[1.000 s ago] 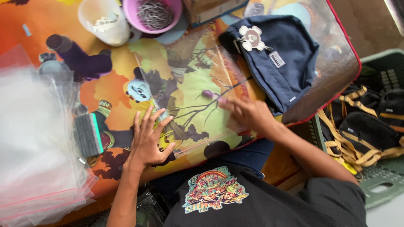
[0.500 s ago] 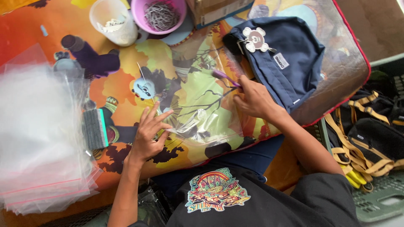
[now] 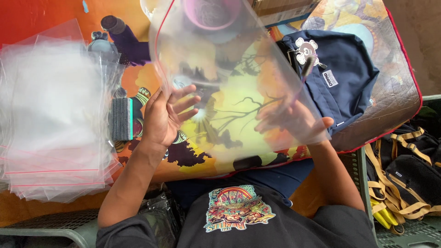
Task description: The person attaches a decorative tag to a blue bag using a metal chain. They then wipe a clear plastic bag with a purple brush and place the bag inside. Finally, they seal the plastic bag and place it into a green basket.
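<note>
Large clear plastic zip bag with a thin red edge line (image 3: pixel 229 82), held up off the surface between both hands, tilted, filling the upper middle of the view. Through it everything blurs: a pink round bowl (image 3: pixel 212 14) at the top edge is hazy and cut off, and the right hand (image 3: pixel 294 121) sits behind the film, so its fingers are hard to make out; cannot tell exactly how they grip, only that the thumb shows clear at the bag's lower right corner. Left hand (image 3: pixel 165 117) is palm up at the bag's left edge, fingers spread and slightly curled, touching the film. Both forearms rise from the bottom of the view.

Beneath lies the surface with an orange and yellow cartoon-print cover (image 3: pixel 193 160). Left: a thick stack of clear plastic bags (image 3: pixel 55 119), with a small grey ribbed pad (image 3: pixel 120 119) just beside it. Right: a navy blue backpack with a white charm (image 3: pixel 342 78), partly overlapped by the bag. Far right, black bags with tan straps (image 3: pixel 409 170) in a green crate, cut off.
</note>
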